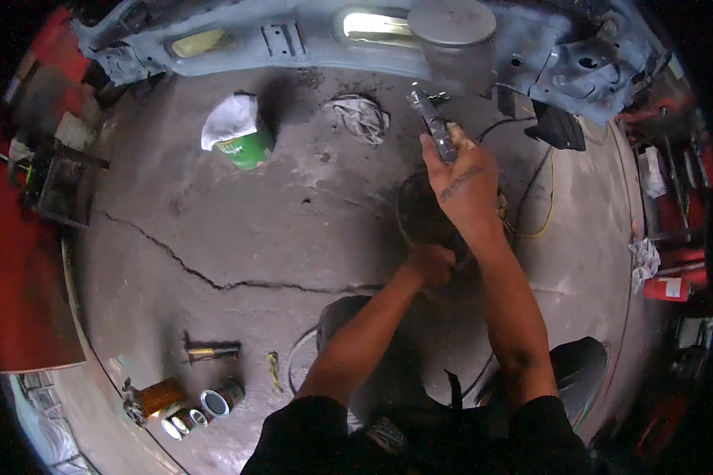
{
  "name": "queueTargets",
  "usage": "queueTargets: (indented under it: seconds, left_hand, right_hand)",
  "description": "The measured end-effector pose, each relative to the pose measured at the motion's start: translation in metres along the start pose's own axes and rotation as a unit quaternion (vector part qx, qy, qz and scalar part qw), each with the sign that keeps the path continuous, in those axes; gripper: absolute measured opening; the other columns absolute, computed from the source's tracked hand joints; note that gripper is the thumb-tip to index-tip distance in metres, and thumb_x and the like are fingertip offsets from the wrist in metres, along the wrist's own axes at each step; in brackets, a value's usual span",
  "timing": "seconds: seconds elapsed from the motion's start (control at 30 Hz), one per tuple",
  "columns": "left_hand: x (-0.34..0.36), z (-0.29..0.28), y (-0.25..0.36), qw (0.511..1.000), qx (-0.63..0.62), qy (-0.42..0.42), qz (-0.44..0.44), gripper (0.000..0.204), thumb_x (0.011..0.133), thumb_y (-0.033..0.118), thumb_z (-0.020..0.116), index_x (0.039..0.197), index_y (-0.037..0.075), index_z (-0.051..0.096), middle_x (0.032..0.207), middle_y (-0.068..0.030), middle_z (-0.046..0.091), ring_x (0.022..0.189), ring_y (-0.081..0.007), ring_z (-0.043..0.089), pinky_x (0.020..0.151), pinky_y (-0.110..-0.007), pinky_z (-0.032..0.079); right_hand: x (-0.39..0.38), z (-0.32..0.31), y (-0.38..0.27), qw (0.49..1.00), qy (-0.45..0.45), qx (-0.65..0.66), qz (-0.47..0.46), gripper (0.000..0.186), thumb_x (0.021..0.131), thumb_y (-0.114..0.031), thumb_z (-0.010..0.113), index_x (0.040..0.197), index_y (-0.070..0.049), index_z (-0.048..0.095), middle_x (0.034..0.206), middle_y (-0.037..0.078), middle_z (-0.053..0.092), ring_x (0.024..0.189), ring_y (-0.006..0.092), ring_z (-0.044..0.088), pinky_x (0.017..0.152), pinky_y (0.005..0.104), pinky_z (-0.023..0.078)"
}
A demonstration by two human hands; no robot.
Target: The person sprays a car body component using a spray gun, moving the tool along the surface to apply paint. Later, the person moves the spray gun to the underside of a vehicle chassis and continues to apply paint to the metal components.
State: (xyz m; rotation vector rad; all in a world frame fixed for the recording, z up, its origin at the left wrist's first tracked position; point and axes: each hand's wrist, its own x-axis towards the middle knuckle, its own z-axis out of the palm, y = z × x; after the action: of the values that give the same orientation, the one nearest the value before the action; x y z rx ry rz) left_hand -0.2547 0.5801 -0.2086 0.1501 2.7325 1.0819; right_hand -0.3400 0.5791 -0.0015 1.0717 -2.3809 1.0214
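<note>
Two bare hands are above the floor (325, 229). The right hand (466, 180) has its fingers clamped round one silvery tool (435, 127), held up over the floor's far half, right of centre. The left hand (433, 265) is lower and nearer the body; whether its fingers grip anything cannot be told. One green bucket (250, 152), draped with one white cloth (231, 121), stands toward the floor's far edge, left of one crumpled rag (360, 119). One hammer-like tool (211, 351) and at least three cans (216, 403) are toward the near left corner.
</note>
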Motion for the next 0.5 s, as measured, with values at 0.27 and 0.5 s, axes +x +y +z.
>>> queueTargets:
  seconds: [0.27,0.5]
  left_hand:
    - [-0.010,-0.022,0.006,0.996,-0.048,0.043,-0.068,0.036,0.080,0.036,0.063,0.109,0.017,0.073,0.118,-0.0105,0.069,0.112,-0.0320,0.064,0.096,-0.045,0.050]
    - [-0.011,-0.026,-0.002,0.990,-0.073,0.074,-0.093,0.042,0.085,0.047,0.063,0.113,0.017,0.072,0.121,-0.0101,0.068,0.113,-0.0317,0.064,0.100,-0.045,0.048]
  right_hand:
    - [0.021,0.027,-0.026,0.998,-0.009,-0.023,-0.049,0.039,0.091,-0.034,0.065,0.106,0.002,0.069,0.091,0.024,0.070,0.082,0.0410,0.069,0.077,0.0487,0.054]
    - [0.028,0.034,-0.037,0.994,-0.069,0.053,-0.067,0.034,0.092,-0.035,0.063,0.103,-0.003,0.069,0.086,0.023,0.070,0.083,0.0435,0.068,0.078,0.0508,0.054]
